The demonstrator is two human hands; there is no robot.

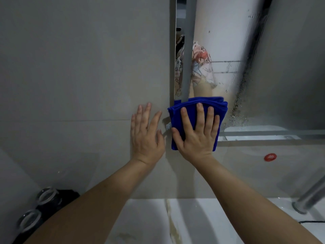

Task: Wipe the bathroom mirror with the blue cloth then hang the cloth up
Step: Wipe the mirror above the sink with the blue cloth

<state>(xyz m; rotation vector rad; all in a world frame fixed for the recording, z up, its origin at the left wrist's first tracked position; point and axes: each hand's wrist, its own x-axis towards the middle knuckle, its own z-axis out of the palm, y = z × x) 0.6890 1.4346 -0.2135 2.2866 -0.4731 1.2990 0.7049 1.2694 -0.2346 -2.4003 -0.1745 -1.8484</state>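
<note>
Head view: right hand lies flat on the folded cloth, its fingers straight and spread, pressing the cloth against the mirror at the lower left corner of the glass. The cloth overlaps the mirror's left frame edge and hangs a little below the mirror's bottom line. Left hand rests open on the tiled wall just beside the cloth, fingers straight and slightly apart, holding nothing.

Key relation: nearly all the unwiped glass lies up and to the right of the right fingers. The fingers point upward, so an upward stroke runs along their length and a rightward stroke runs across them. The right hand is the working hand; the left is only a brace (it touches tile, not glass).

Judgement: wiping is at an early stage. Dark spotting runs along the mirror's right side, well apart from the cloth. A basin sits below both forearms, and a tap stands at lower right. No hook or rail for hanging is in view.
</note>
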